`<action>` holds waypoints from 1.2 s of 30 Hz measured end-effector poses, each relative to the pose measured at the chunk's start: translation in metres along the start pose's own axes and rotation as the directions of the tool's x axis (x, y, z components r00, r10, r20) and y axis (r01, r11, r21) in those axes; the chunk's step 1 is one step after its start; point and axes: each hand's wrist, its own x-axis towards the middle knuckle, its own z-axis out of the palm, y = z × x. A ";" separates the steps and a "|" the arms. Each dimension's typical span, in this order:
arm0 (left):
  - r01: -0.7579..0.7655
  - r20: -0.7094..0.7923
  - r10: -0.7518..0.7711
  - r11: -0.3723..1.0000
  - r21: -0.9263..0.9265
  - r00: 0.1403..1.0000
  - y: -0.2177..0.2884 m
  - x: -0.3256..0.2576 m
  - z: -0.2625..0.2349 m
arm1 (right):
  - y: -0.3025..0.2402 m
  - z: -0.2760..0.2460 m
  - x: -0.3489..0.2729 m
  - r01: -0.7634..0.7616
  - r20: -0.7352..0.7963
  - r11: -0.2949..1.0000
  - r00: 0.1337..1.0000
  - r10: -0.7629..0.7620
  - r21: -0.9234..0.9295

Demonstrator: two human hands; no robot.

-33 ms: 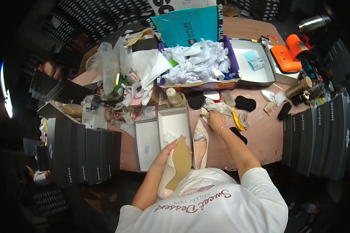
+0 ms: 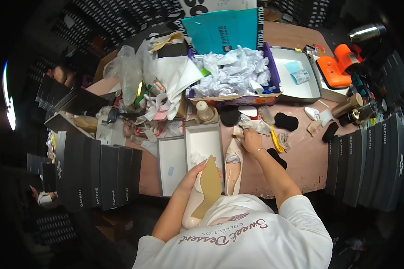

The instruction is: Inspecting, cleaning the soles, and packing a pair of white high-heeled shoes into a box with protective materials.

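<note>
Left hand (image 2: 196, 174) has its grip clenched on a cream pump (image 2: 205, 190), tan sole up, pointed toe over the open white box (image 2: 205, 142). Right hand (image 2: 251, 140) reaches forward, its grip pinching a crumpled cloth (image 2: 255, 125) at the toe of the second glossy pump (image 2: 233, 167) lying on the brown counter (image 2: 300, 157). Black boxes (image 2: 98, 175) stand in a row at left; a teal carton (image 2: 222, 31) sits behind.

A cluttered brown table (image 2: 300, 157) stands in a dim room, rows of black boxes (image 2: 98, 175) stacked around it, a bright light (image 2: 8, 112) glaring at far left
</note>
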 end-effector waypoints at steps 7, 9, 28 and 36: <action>-0.041 -0.008 0.040 0.988 -0.149 0.999 -0.005 -0.005 -0.019 | -0.114 -0.100 -0.090 0.208 -0.015 0.743 0.966 -0.257 0.636; -0.076 0.048 0.082 0.990 -0.115 0.995 -0.002 -0.002 -0.009 | -0.140 -0.120 -0.118 0.347 -0.084 0.629 0.909 -0.409 0.695; -0.288 0.094 0.273 0.910 0.297 0.958 -0.008 -0.018 0.000 | -0.194 -0.124 -0.141 0.530 -0.267 0.800 0.844 -0.465 0.282; -0.384 0.121 0.367 0.836 0.393 0.922 -0.009 -0.028 -0.002 | -0.197 -0.116 -0.117 0.504 -0.199 0.819 0.863 -0.465 0.273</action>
